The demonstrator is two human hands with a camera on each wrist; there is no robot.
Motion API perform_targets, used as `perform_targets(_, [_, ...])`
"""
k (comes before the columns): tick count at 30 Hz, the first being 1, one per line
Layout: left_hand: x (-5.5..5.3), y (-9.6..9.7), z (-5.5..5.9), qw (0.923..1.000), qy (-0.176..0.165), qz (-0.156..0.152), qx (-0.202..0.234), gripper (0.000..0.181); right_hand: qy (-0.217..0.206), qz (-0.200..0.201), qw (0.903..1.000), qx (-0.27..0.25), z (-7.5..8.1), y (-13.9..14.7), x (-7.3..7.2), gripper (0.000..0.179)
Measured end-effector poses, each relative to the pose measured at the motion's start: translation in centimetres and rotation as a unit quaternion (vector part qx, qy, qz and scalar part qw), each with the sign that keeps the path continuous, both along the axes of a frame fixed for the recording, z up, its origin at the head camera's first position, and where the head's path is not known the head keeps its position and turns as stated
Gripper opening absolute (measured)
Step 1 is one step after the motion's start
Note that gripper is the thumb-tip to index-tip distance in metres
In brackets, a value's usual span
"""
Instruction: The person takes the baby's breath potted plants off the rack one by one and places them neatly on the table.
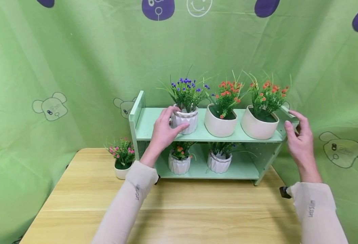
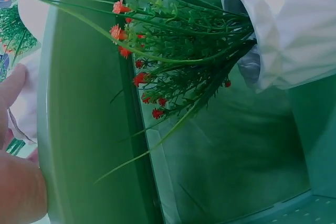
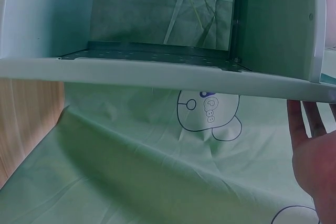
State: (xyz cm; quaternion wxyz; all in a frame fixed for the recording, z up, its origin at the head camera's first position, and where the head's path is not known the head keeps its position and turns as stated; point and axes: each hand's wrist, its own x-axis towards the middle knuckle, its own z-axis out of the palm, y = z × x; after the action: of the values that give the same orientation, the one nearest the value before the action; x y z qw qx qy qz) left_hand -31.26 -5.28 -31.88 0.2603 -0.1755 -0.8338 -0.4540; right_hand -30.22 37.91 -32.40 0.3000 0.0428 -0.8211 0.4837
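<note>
The purple-flowered pot [image 1: 186, 124] is white and pleated, with a beige cord-like band under its rim; small violet-blue blossoms [image 1: 186, 84] top its dense green sprigs, and long thin blades arch out to both sides. It is at the left part of the upper board of a pale green shelf [image 1: 151, 125], and the left hand [image 1: 163, 133] grips it, thumb across the front and fingers at the left of the rim. The right hand [image 1: 302, 144] grasps no pot; its fingers lie extended against the outer face of the shelf's right end panel [image 1: 267, 166]. To the right of the gripped pot on the upper board are a smooth cream pot [image 1: 220, 128] and, just beside it, a second cream pot [image 1: 259, 129], each holding orange-red flowers and greenery above a dark green base. The lower board bears two more pleated white pots: the left one [image 1: 179, 166] holds orange-red blooms among leaves, the right one [image 1: 219, 164] holds greenery with a little blue. On the wooden table [image 1: 221, 210], beside the shelf's left end, a small cream pot [image 1: 121, 173] contains bright pink flowers [image 1: 122, 149].
</note>
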Motion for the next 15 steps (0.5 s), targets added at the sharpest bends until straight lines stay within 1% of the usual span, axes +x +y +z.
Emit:
perform_targets(7, [0.2, -0.1, 0.1, 0.9998, -0.003, -0.005, 0.017, 0.052, -0.003, 0.003, 1.0000, 0.001, 0.3, -0.4, 0.3, 0.046])
perform_targets(12, [0.7, 0.0, 0.2, 0.9995, -0.001, -0.016, 0.026, 0.050, -0.007, 0.006, 1.0000, -0.003, 0.2, -0.3, 0.5, 0.045])
perform_targets(15, [1.2, -0.1, 0.4, 0.9993, 0.008, -0.024, 0.027, 0.050, -0.003, 0.007, 1.0000, -0.005, 0.3, -0.3, 0.6, 0.045])
